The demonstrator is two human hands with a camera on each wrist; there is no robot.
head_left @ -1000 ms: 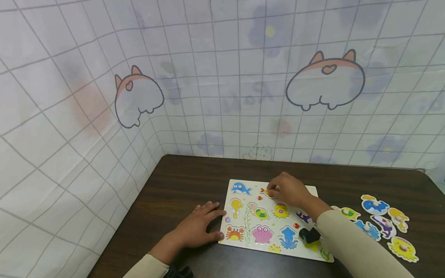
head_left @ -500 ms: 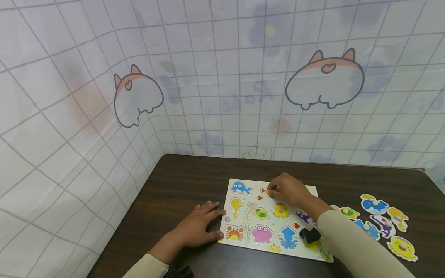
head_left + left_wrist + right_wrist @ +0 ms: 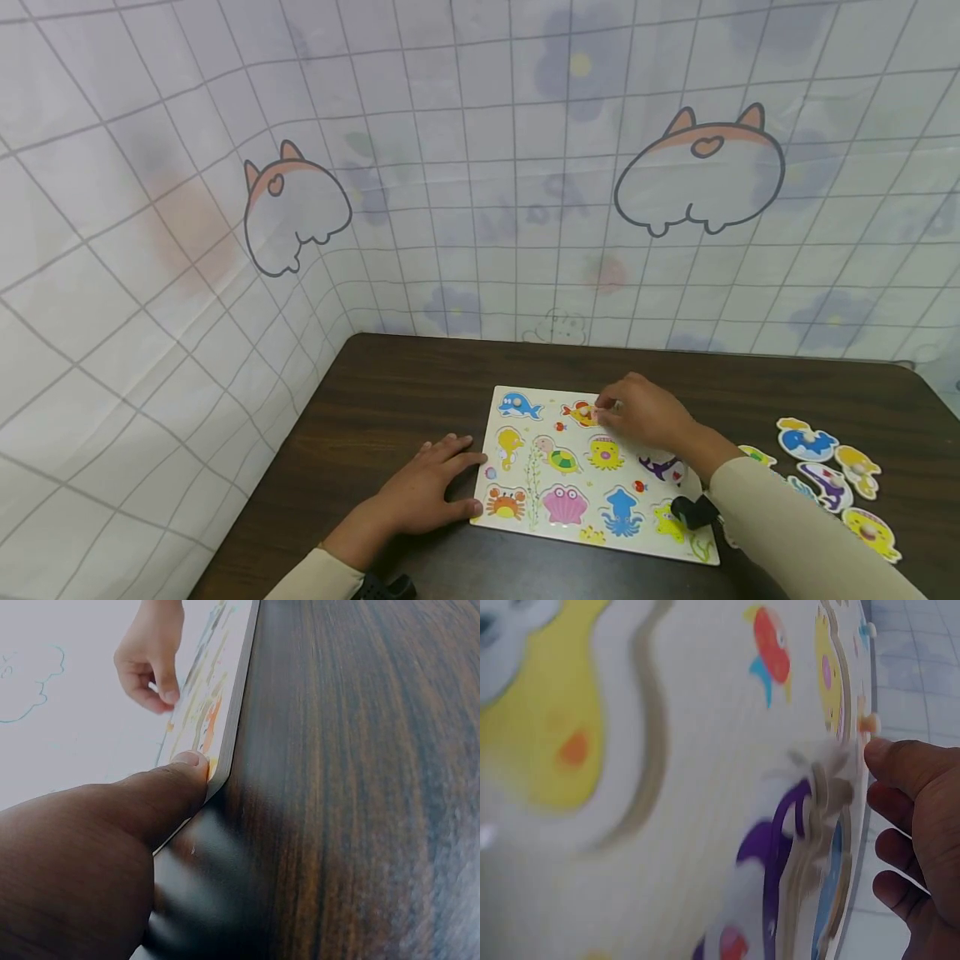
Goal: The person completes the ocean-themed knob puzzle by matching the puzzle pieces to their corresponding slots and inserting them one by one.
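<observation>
Orange fish [image 3: 579, 412] is seen by the board's [image 3: 645, 542] far edge | right hand [image 3: 648, 417] has been drawn toward board's right side, fingers loosely bent, apparently holding nothing | board's left edge is touched by spread left hand [image 3: 429, 487] | fish seems placed

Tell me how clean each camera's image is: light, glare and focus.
Head: puzzle board evenly lit and fairly clear; grid lines on the wall bend. Left wrist: wall washed out, left hand dark, pale sheen on the table. Right wrist: the nearest yellow figure is out of focus.
</observation>
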